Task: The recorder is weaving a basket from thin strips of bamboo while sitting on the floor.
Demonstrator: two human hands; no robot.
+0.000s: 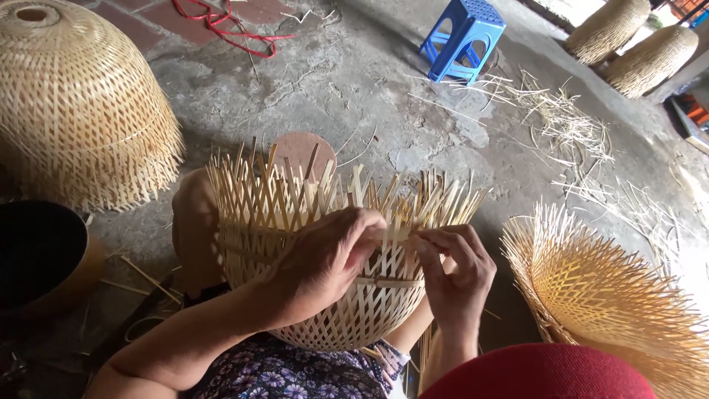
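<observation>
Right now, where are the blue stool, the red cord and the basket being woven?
Blue stool [464, 33]: head view, on its perforated seat.
Red cord [221, 26]: head view, on the tangled loop on the floor.
Woven basket [369, 314]: head view, on its latticed side below the hands.

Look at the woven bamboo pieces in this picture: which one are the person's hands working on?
The small openwork basket in the person's lap, loose strips sticking up from its rim. The left hand and right hand both grip it; the others sit untouched on the floor.
</observation>
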